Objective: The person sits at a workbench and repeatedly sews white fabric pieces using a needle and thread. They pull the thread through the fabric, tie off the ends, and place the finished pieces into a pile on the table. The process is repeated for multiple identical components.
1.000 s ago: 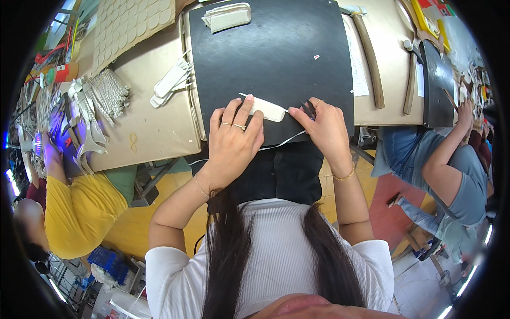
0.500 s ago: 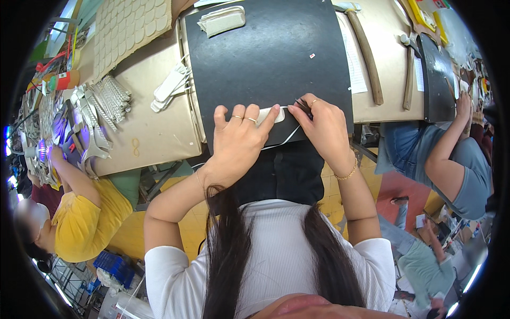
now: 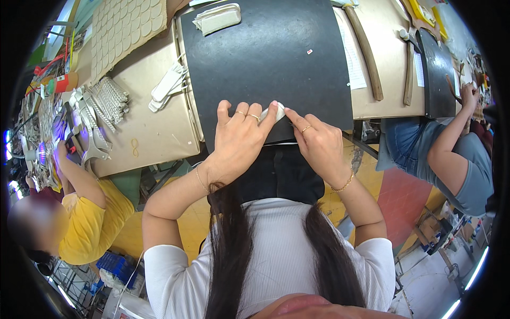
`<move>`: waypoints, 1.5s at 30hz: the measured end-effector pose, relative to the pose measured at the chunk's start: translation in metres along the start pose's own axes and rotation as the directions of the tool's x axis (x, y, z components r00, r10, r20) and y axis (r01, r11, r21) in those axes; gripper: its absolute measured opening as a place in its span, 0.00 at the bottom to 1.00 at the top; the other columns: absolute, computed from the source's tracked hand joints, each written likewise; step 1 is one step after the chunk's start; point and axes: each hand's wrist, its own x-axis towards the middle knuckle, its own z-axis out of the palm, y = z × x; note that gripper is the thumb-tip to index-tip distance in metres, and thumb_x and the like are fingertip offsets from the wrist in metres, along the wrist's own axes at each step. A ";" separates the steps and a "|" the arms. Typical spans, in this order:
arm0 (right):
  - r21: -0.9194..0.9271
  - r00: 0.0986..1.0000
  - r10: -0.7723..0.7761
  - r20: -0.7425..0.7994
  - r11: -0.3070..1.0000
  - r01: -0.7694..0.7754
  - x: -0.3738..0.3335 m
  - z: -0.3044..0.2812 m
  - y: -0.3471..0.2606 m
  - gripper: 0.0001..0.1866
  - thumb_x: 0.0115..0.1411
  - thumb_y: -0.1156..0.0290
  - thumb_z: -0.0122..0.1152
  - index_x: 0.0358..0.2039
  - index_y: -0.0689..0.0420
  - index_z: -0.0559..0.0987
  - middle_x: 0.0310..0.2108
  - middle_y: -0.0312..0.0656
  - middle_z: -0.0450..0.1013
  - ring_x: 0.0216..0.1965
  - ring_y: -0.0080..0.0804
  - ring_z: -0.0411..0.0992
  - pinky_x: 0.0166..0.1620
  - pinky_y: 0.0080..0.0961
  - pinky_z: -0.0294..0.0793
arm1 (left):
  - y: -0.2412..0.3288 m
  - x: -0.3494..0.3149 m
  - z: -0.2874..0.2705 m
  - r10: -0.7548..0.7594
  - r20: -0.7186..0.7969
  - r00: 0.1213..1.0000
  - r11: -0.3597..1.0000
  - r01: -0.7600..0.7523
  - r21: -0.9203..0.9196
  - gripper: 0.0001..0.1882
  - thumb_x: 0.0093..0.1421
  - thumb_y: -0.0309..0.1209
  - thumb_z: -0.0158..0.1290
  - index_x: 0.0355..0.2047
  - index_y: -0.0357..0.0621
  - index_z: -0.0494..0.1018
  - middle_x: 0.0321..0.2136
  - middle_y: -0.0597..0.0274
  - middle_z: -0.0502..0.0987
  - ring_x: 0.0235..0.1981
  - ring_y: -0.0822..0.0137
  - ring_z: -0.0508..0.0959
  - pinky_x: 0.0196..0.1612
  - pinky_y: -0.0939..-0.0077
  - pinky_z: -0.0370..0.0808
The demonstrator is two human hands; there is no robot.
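A small white strap piece with a rounded end (image 3: 280, 113) lies at the near edge of a black mat (image 3: 265, 58). My left hand (image 3: 237, 130) bends over it, index finger pressing on its top and the thumb hidden. At the piece's right end, the index fingertip of my right hand (image 3: 317, 142) touches its rim. The other right fingers are curled in, and a dark sliver shows beneath them, too hidden to name. Further up the mat sits a stack of white rounded strap pieces (image 3: 218, 19).
Left of the mat are more white straps (image 3: 169, 87), braided silvery straps (image 3: 110, 98) and a sheet of beige oval cut-outs (image 3: 127, 34). Two hammers (image 3: 365, 56) (image 3: 408, 69) lie to the right. A co-worker in yellow (image 3: 95, 223) sits at left, another person's arm (image 3: 451, 138) at right.
My right index finger has moved down onto the piece's end. The dark pointed tool between my right fingers is now mostly hidden, and the thin white strip below the piece has nearly gone from sight.
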 end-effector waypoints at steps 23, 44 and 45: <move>-0.158 0.897 -0.434 0.077 0.883 0.441 0.065 0.005 0.040 0.24 0.57 0.72 0.61 0.56 0.43 0.83 0.26 0.32 0.66 0.22 0.26 0.73 0.27 0.25 0.74 | -0.071 0.022 0.012 0.209 -0.189 0.959 0.956 -0.241 -0.165 0.16 0.59 0.40 0.64 0.46 0.53 0.82 0.34 0.66 0.73 0.39 0.64 0.74 0.49 0.62 0.67; 0.366 0.954 0.269 0.134 0.881 -0.300 0.058 0.008 -0.010 0.12 0.61 0.71 0.68 0.45 0.60 0.86 0.32 0.44 0.79 0.31 0.43 0.80 0.36 0.33 0.78 | -0.050 0.003 0.029 0.065 -0.356 0.932 0.980 -0.127 -0.156 0.18 0.57 0.35 0.67 0.45 0.38 0.81 0.49 0.61 0.80 0.50 0.63 0.77 0.52 0.61 0.70; 0.323 0.970 0.231 0.078 0.915 -0.243 0.055 0.009 -0.012 0.12 0.61 0.72 0.68 0.46 0.59 0.86 0.31 0.44 0.78 0.30 0.41 0.79 0.35 0.32 0.77 | -0.049 0.003 0.029 0.064 -0.355 0.933 0.981 -0.124 -0.150 0.18 0.57 0.35 0.66 0.45 0.38 0.81 0.49 0.61 0.80 0.50 0.62 0.77 0.52 0.61 0.70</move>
